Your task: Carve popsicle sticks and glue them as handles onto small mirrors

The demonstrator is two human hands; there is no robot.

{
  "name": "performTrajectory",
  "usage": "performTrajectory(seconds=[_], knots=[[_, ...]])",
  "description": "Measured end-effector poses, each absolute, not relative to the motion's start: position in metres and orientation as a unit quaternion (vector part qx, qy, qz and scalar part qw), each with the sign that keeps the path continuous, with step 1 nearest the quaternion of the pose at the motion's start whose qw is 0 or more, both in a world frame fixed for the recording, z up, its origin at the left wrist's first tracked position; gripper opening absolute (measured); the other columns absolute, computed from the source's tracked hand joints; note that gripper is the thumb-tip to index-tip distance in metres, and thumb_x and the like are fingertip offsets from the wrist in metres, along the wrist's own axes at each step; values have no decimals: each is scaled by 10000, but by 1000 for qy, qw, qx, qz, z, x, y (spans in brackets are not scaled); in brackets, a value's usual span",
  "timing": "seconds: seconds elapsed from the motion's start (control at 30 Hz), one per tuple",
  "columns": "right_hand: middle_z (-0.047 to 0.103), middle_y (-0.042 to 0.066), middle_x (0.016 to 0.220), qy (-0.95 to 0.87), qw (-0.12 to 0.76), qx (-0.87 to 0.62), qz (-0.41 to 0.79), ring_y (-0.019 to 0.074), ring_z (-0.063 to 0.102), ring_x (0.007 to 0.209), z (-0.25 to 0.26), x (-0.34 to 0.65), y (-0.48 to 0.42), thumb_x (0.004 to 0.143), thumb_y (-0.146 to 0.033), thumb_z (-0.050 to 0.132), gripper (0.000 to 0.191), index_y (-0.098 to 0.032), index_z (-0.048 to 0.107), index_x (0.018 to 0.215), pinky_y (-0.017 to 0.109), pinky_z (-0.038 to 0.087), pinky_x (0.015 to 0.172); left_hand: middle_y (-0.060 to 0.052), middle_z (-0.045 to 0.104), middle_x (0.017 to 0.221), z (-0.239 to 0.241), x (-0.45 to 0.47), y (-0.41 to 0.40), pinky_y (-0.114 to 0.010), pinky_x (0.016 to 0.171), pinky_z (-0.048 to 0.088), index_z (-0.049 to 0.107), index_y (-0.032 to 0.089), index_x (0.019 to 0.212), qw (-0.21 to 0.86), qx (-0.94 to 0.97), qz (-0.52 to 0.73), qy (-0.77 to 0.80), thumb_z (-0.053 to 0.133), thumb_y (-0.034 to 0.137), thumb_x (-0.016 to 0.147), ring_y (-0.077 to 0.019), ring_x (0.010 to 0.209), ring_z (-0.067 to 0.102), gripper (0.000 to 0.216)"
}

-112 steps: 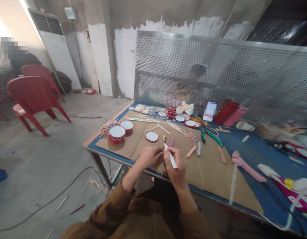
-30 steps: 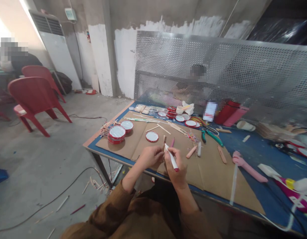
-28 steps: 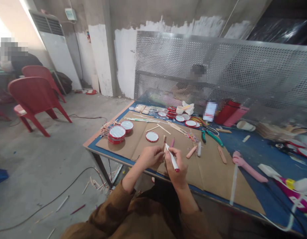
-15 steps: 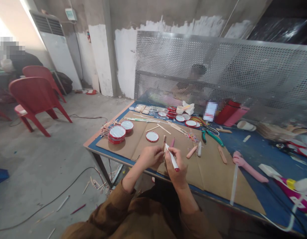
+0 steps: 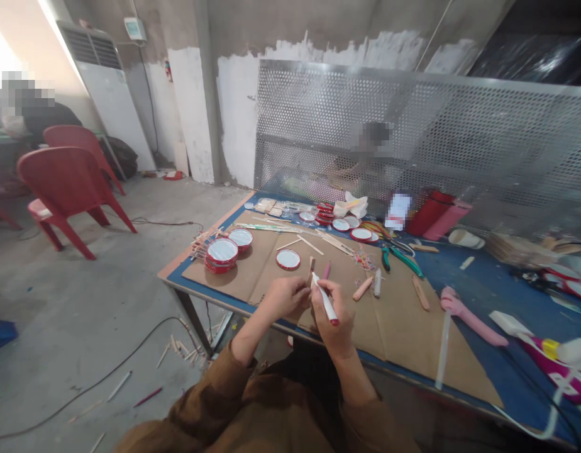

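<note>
A white marker pen [image 5: 327, 304] with a red end is gripped in my right hand [image 5: 335, 314], its tip pointing up and left. My left hand [image 5: 284, 296] is closed on a small brown wooden piece [image 5: 312, 264], which stands up beyond the fingertips; its lower part is hidden. The marker's tip is at or very near this piece; contact cannot be made out. Just past my hands, a round red-rimmed white disc [image 5: 288, 258] lies on the cardboard [image 5: 253, 277]. A pink pen-like stick [image 5: 327, 270] lies right of the wooden piece.
Red drum-like pieces [image 5: 221, 255] stand at the table's left. Right of my hands lie wooden pieces [image 5: 363, 288], a grey-white marker [image 5: 377, 283] and green-handled pliers [image 5: 407, 260]. A pink glue gun [image 5: 472, 318] sits further right. Behind the table stands a perforated metal panel [image 5: 309, 107].
Hardly anything differs. The marker in my right hand has shifted very slightly, while my left hand keeps its place on the wooden piece.
</note>
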State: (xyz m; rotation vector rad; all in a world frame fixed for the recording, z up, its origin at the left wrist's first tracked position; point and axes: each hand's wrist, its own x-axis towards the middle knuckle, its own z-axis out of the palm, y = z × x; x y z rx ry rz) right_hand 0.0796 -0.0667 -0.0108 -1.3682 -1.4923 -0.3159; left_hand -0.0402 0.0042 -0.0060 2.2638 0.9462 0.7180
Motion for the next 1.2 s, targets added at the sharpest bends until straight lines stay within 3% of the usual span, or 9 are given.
performTrajectory(seconds=[1.2], knots=[[653,47,829,-636,506,-570,-122,160,631,752,-12,80,-68,856,-255,517,120,-188,558,947,274,506,690,-12,679,774,-3,-42,2,-184,622,381,657,175,841,304,848,270,341,450,261,851,-138,716,591,225]])
